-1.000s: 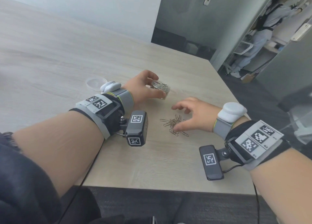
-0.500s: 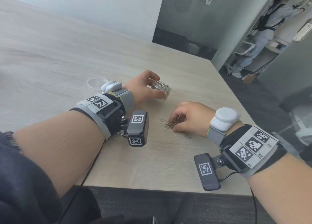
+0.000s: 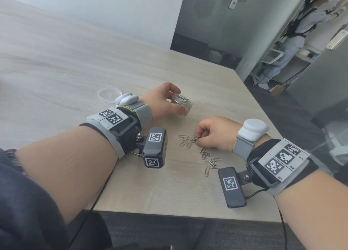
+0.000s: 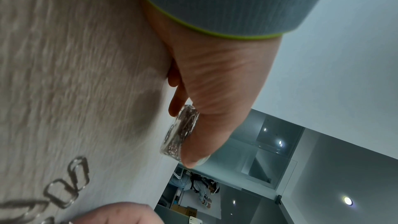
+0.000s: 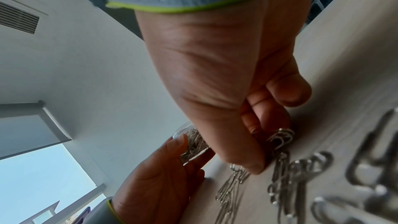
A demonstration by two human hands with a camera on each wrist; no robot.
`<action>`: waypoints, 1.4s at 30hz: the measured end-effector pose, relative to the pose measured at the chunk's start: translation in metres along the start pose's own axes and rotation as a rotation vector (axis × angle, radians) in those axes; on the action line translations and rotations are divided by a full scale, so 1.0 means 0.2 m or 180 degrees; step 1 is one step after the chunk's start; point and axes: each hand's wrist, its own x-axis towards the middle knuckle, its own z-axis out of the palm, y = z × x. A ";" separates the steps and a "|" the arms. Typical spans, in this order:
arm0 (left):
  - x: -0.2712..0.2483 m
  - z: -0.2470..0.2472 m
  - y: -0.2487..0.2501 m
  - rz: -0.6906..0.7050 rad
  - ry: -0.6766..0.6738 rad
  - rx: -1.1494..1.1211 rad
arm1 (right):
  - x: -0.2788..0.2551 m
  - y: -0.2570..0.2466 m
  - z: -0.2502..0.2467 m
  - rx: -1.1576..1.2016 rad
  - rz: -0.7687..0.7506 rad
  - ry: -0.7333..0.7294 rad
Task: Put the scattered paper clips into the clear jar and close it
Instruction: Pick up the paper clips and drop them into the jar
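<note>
- While the left hand [image 3: 162, 101] curled round the clear jar [image 3: 183, 103], thumb on the near wall and fingers on the far side, the jar stood upright on the wooden surface [image 3: 56, 65] with its mouth uncovered and a mass of clips inside.
- The right hand [image 3: 214, 133] was bunched into a loose fist low over the surface, its fingertips [image 5: 256, 164] pinching a small cluster of paper clips [image 5: 282, 136] that touched the wood.
- Loose paper clips [image 3: 185, 141] lay just left of that hand, and a second scatter [image 3: 211, 160] trailed toward the near edge, beside the right wrist camera.
- The jar sat just beyond the loose clips, near the right hand but apart from it.
- A round clear lid [image 3: 109, 93] lay flat on the surface behind the left wrist, apart from the jar.
- Far right, through a doorway, a person [image 3: 293, 35] stood by shelving.
</note>
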 end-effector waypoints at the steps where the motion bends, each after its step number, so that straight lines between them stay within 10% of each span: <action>1: 0.00 0.00 0.00 0.0013 -0.0013 0.0004 | 0.00 0.00 0.00 -0.0031 0.0015 0.0005; 17: -0.07 0.05 0.01 0.0294 -0.0674 -0.0047 | 0.08 -0.02 -0.17 0.1489 -0.0226 0.1530; 32: -0.07 0.05 0.01 0.0242 -0.0590 -0.0052 | 0.02 -0.02 -0.14 0.1666 -0.0211 0.1575; 42: -0.04 0.04 0.01 0.0140 -0.0321 -0.0037 | -0.12 0.12 -0.08 -0.0020 -0.0064 0.0093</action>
